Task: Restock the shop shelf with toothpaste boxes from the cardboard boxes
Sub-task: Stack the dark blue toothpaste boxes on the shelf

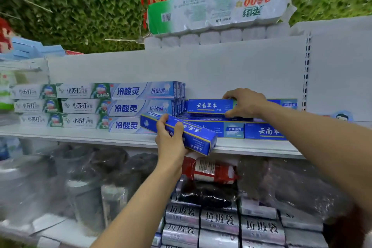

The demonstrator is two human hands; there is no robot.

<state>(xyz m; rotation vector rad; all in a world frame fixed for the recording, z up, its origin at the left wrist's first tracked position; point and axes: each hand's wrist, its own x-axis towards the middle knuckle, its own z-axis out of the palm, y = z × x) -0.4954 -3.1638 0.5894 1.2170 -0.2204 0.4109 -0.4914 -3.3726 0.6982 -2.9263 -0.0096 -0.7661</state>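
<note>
White shop shelf [80,134] runs before me, part filled. My left hand [170,137] curls thumb and fingers round a blue toothpaste box [201,137], held slantwise over the shelf's front edge. Its long axis runs from far-left to near-right, one end flap turned toward me. My right hand [245,102], beyond and right of the left, grips the top box [209,105] of the blue pile [265,132]. That box lies lengthways along the shelf, printed face out.

I judge this the placing step: the top box wants squaring on the pile. Then the slanted one must swing parallel to the shelf and go down beside it.

Left of my left hand stand white-and-blue rows [128,107]; above are toilet rolls [219,6], below bag rolls [219,221].
</note>
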